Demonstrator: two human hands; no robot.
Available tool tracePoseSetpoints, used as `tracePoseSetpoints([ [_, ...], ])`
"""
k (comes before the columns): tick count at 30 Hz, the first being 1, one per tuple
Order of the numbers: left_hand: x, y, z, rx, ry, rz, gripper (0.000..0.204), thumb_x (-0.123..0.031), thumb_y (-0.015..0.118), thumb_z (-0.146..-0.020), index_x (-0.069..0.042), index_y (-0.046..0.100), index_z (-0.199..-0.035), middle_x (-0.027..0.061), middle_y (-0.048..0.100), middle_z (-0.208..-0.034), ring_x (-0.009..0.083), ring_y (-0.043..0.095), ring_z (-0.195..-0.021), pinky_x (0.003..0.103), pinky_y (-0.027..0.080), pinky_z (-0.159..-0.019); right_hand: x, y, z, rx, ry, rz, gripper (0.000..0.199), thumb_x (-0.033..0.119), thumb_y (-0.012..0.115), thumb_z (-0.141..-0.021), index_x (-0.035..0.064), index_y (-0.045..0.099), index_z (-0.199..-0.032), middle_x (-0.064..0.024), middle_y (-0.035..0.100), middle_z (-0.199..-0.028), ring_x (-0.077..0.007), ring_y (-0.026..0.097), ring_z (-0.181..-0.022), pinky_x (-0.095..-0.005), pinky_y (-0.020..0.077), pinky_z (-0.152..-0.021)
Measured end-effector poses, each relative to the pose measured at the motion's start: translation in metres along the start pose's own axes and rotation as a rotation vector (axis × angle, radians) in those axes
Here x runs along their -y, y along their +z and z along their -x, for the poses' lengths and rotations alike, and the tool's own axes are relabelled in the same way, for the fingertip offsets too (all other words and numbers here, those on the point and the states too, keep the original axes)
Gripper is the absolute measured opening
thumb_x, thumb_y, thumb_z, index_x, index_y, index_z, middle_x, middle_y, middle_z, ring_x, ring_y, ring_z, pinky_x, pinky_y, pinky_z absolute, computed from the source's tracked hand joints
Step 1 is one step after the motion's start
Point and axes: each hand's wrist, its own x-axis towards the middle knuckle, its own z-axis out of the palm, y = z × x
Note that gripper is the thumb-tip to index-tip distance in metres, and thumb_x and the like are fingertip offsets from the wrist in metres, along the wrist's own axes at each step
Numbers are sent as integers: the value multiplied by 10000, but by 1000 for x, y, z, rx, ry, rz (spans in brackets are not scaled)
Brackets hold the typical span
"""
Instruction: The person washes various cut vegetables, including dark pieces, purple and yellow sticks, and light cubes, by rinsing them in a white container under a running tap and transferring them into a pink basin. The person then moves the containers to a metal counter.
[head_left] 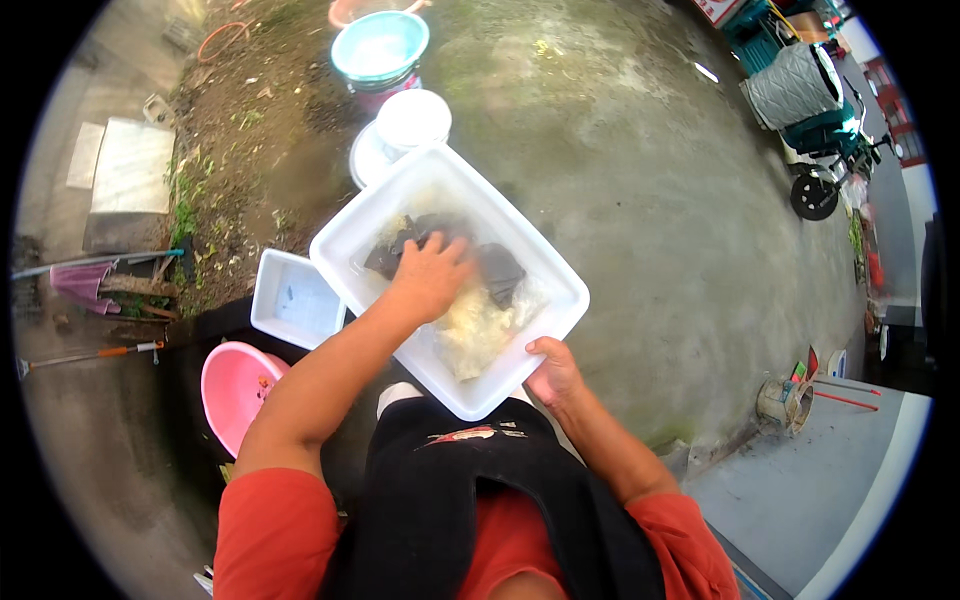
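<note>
A white rectangular plastic tub (350, 215) is held tilted in front of my body. My right hand (556, 372) grips its near right rim, with the thumb over the edge. Inside the tub, my left hand (432, 275) reaches down with its fingers apart over dark, flat pieces (500, 272), touching or just above them; the fingertips are a little blurred. Beside these lies a pale yellow clump (472, 330) that looks partly wrapped in clear plastic film (528, 300). What the dark pieces are, I cannot make out.
A smaller white basin (297, 300) and a pink basin (232, 385) stand on the left. Beyond the tub are a white bucket (414, 118) and a light blue basin (380, 48). An electric scooter (815, 130) is parked far right; a concrete ledge (790, 490) lies near right.
</note>
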Motion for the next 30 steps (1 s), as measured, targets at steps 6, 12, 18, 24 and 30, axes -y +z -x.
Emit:
tracePoseSetpoints([
  [6, -14, -40, -151, 34, -7, 102, 260, -140, 546, -773, -130, 583, -1030, 79, 506, -1133, 289, 520, -968, 387, 459, -737, 135, -40, -33, -59, -135, -43, 668, 52, 566, -603, -1, 373, -1240, -146, 498, -1129, -316, 468, -1084, -478, 355, -981],
  [12, -10, -95, -346, 441, -36, 192, 262, -184, 556, -773, -84, 572, -1014, 138, 539, -1065, 321, 564, -906, 406, 468, -733, 273, -57, -86, -194, -243, -74, 682, 49, 560, -597, -5, 374, -1251, -161, 500, -1162, -329, 464, -1106, -483, 355, -983],
  [18, -24, -124, -569, -96, -31, 382, 215, -194, 547, -782, -64, 562, -953, 176, 559, -971, 330, 563, -910, 406, 468, -747, 420, -42, -145, -211, -235, -201, 671, 48, 542, -611, -13, 369, -1257, -165, 493, -1180, -337, 460, -1113, -489, 350, -987],
  [24, -4, -153, -779, -60, 157, 321, 188, -192, 545, -791, -78, 586, -936, 167, 557, -933, 337, 551, -915, 422, 456, -773, 571, -44, -253, -159, -310, -245, 661, 57, 546, -618, -7, 377, -1255, -160, 496, -1178, -323, 462, -1118, -477, 351, -994],
  [30, 20, -229, -883, -38, 496, 779, 175, -118, 504, -800, -83, 604, -939, 153, 571, -912, 323, 555, -926, 437, 452, -777, 746, -45, -377, -152, -293, -106, 671, 85, 573, -609, -1, 387, -1248, -140, 515, -1131, -295, 485, -1072, -452, 374, -966],
])
